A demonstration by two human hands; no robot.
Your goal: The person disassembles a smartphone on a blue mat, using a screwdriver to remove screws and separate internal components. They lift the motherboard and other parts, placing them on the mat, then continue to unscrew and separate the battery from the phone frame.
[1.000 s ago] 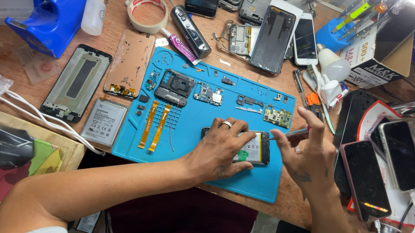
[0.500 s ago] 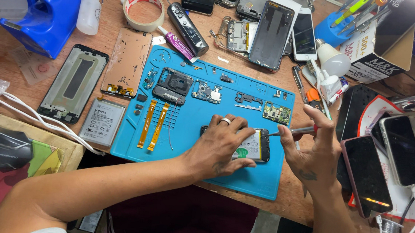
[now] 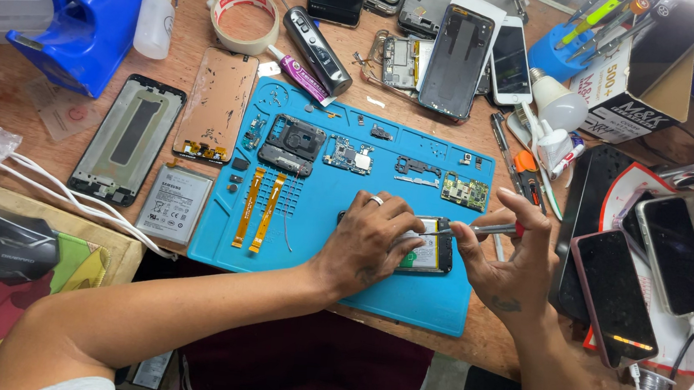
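Note:
An opened black phone (image 3: 427, 251) lies on the blue repair mat (image 3: 320, 218), near its front right corner. My left hand (image 3: 368, 240), with a ring on one finger, presses down on the phone and covers most of it. My right hand (image 3: 511, 261) holds a thin metal tool (image 3: 489, 228) by its shaft. The tool's tip points left at the phone's top right edge. Small circuit boards (image 3: 464, 191), a black inner frame (image 3: 292, 143) and two orange flex cables (image 3: 259, 209) lie spread on the mat.
Left of the mat lie a phone battery (image 3: 174, 204), a phone frame (image 3: 127, 138) and a copper-coloured back plate (image 3: 217, 104). Behind are a tape roll (image 3: 245, 19), a white bottle (image 3: 154, 19), a blue holder (image 3: 80, 17) and several phones (image 3: 457, 59). More phones (image 3: 613, 294) on cables lie at right.
The camera view has shifted slightly. My right hand has moved a little with the tool at the phone's edge. My left hand stays pressed on the phone.

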